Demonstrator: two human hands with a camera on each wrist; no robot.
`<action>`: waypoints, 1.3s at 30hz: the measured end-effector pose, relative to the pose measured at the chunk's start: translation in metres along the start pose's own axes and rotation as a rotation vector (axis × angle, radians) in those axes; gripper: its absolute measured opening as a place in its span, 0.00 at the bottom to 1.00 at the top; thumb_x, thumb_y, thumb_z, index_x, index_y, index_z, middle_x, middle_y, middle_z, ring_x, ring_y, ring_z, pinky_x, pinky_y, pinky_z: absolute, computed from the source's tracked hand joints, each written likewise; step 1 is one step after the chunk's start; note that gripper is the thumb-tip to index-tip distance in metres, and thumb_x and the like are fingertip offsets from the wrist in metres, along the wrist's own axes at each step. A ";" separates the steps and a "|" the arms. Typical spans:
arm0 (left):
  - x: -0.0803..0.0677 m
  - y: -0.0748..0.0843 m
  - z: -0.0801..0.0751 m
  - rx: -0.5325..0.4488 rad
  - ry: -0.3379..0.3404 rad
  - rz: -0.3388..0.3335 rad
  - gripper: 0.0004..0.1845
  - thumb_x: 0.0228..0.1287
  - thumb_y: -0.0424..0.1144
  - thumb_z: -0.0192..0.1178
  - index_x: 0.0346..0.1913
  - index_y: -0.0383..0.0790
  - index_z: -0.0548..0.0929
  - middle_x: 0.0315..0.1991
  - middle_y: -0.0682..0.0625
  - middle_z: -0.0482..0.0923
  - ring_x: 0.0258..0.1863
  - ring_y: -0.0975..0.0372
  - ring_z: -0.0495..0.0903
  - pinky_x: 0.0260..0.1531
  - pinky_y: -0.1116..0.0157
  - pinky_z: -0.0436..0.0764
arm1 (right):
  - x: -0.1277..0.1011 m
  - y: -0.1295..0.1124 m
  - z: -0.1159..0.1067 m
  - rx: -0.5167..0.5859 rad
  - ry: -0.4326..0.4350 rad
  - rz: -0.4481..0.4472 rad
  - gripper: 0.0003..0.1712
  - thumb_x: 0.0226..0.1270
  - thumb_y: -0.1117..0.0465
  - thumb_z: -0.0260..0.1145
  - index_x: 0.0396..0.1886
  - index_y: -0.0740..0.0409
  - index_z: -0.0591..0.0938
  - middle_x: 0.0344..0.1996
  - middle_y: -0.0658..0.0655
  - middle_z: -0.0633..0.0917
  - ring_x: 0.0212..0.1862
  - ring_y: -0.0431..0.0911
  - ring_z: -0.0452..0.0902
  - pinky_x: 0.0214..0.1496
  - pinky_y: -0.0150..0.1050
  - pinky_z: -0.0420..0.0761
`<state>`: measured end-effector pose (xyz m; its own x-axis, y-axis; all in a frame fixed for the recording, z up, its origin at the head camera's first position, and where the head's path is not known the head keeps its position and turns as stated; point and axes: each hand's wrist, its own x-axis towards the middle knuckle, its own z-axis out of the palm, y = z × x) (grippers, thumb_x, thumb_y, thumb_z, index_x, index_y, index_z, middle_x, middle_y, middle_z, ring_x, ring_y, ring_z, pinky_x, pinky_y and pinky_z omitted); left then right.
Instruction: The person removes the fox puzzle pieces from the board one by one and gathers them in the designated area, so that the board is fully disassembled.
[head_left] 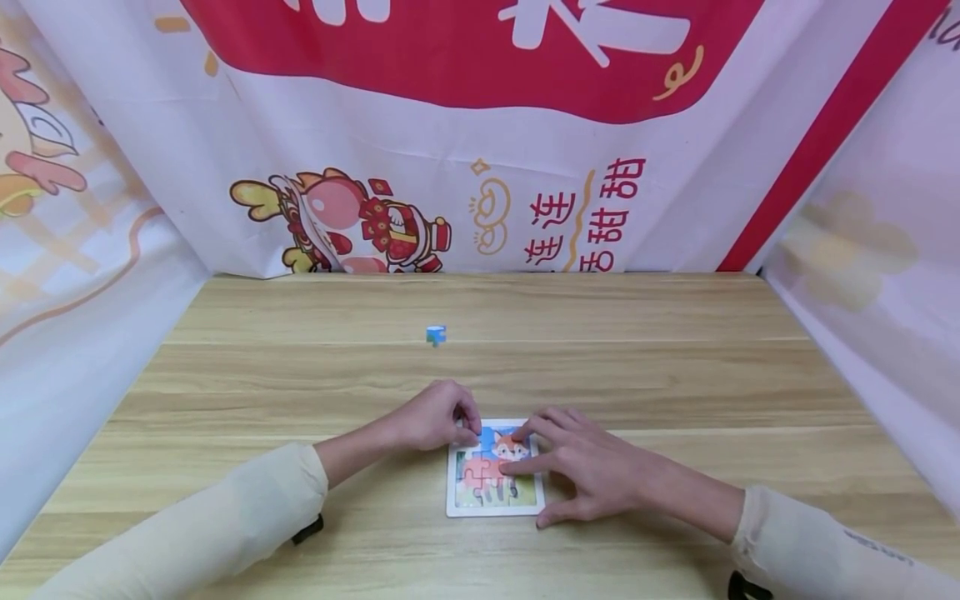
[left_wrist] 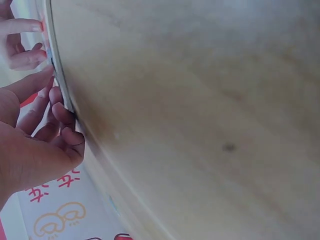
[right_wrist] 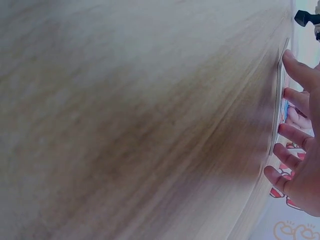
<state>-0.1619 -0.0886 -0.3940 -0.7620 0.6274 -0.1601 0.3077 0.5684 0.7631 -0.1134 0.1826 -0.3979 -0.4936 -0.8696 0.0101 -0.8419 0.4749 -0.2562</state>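
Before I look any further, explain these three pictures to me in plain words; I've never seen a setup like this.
There is no machine here, only a person's two bare hands. The wide picture comes from a camera on the head, looking forward and down; the two tilted ones come from cameras on each wrist.

On the wooden table lies a fox puzzle with a white border. A loose piece lies farther back. The right hand spreads its fingers, some touching the puzzle. The left hand has its fingertips at the puzzle's upper left; whether they pinch a piece is hard to tell.
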 end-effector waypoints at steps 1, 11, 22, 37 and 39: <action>0.000 0.001 0.000 0.002 -0.005 -0.006 0.04 0.61 0.27 0.72 0.32 0.37 0.89 0.30 0.54 0.81 0.32 0.63 0.76 0.36 0.69 0.77 | 0.000 0.000 0.000 -0.002 0.004 -0.004 0.40 0.62 0.26 0.67 0.71 0.35 0.79 0.68 0.53 0.74 0.70 0.52 0.63 0.71 0.60 0.66; 0.001 0.009 -0.006 0.028 -0.063 -0.030 0.02 0.64 0.27 0.71 0.33 0.34 0.88 0.28 0.53 0.81 0.30 0.64 0.75 0.34 0.70 0.76 | -0.001 -0.001 0.001 -0.001 -0.008 0.005 0.40 0.63 0.27 0.67 0.71 0.35 0.78 0.69 0.54 0.73 0.71 0.53 0.62 0.71 0.60 0.66; 0.002 0.013 -0.007 0.010 -0.060 -0.065 0.03 0.63 0.24 0.70 0.34 0.34 0.88 0.30 0.52 0.82 0.31 0.63 0.77 0.36 0.69 0.79 | -0.002 -0.001 0.002 0.003 -0.007 0.010 0.40 0.62 0.27 0.68 0.72 0.35 0.78 0.70 0.53 0.73 0.72 0.51 0.61 0.72 0.59 0.65; 0.001 0.011 -0.002 -0.104 0.003 -0.111 0.08 0.57 0.22 0.71 0.38 0.33 0.86 0.29 0.49 0.82 0.29 0.62 0.80 0.34 0.68 0.83 | -0.002 -0.001 0.003 -0.005 0.006 0.004 0.41 0.62 0.27 0.68 0.72 0.35 0.77 0.71 0.54 0.72 0.72 0.51 0.61 0.73 0.58 0.65; 0.002 0.010 -0.002 -0.101 0.000 -0.102 0.08 0.57 0.21 0.71 0.38 0.33 0.87 0.28 0.49 0.83 0.29 0.63 0.80 0.34 0.68 0.82 | -0.003 0.000 0.003 -0.003 0.016 0.002 0.41 0.62 0.27 0.68 0.72 0.35 0.77 0.71 0.53 0.72 0.71 0.50 0.62 0.72 0.58 0.66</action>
<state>-0.1612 -0.0828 -0.3853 -0.7862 0.5693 -0.2404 0.1696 0.5729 0.8019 -0.1110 0.1842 -0.4009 -0.4983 -0.8667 0.0250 -0.8417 0.4766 -0.2535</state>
